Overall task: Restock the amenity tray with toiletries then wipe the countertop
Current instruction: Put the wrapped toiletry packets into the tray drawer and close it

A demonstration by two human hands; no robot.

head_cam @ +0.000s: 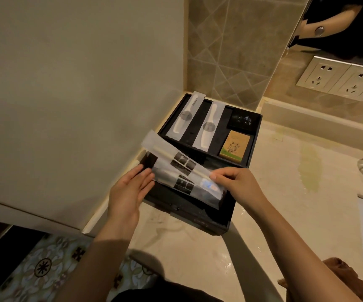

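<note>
**Sachets fanned over the tray's near compartment**

Both hands worked at the black rectangular amenity tray [253, 136] in the counter's corner. The right hand [237, 182] pinched the end of a long translucent plastic sachet [176, 159] between thumb and fingertips; the left hand [128, 190], fingers loosely extended, steadied the stack's other end. The packets looked light, thin and slippery, likely to slide apart, so pinching an end seam seemed safest.

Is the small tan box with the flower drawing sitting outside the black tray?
No, the small tan box with the flower drawing lies inside the black tray, in its right-hand compartment.
</note>
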